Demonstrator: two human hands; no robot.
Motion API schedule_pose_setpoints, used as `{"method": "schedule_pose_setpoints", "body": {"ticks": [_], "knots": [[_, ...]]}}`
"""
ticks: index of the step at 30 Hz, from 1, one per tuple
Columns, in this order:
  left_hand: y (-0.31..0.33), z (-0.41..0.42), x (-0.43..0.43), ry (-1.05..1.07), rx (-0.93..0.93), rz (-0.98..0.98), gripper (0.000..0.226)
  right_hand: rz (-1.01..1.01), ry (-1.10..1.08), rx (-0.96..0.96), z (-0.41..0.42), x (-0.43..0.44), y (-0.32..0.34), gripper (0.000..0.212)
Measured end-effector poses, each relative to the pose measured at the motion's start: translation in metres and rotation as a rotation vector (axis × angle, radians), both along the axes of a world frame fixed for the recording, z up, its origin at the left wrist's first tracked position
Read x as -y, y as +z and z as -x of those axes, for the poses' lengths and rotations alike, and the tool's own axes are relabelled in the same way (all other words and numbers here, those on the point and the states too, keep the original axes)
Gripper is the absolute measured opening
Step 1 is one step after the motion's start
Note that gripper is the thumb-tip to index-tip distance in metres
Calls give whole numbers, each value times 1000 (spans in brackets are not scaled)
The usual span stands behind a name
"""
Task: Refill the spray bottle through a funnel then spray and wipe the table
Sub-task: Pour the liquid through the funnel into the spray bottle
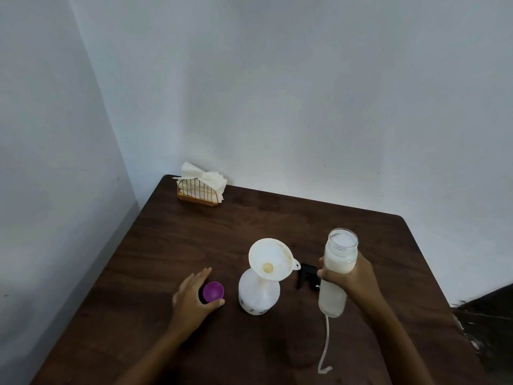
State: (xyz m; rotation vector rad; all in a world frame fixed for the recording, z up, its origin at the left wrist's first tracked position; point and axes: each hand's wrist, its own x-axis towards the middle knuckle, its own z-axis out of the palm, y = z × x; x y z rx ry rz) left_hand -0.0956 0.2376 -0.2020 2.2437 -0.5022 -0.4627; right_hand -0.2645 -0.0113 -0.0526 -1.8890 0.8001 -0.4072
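Hands apart, both gripping
Left hand (191, 297) holds purple cap (213, 291) on the table (194, 240); right hand (354, 279) grips open bottle (341, 255) beside the funnel (270, 257).

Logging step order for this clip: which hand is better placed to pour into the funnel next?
Right. The right hand already grips the open refill bottle beside the funnel seated in the spray bottle; the left hand holds only the purple cap.

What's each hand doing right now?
Left hand: holds the purple cap.
Right hand: grips the open bottle of white liquid.
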Motion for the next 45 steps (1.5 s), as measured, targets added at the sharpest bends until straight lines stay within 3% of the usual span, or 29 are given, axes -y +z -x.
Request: {"method": "schedule_pose_setpoints", "body": {"ticks": [2,5,9,19,33,45], "knots": [[18,2,6,88,80,34,62,10,14,-2,0,1,0,44],[59,5,19,156,32,367,29,15,38,-8,1,2,0,42],[103,9,38,-38,-136,568,26,43,61,-32,0,5,-1,43],[108,13,53,-132,-225,579,24,221,199,-143,-10,9,4,49],[101,12,55,-142,-323,542,22,328,370,-299,-26,8,10,39],[99,12,57,-151,-345,557,22,400,415,-401,-29,9,15,43]]}}
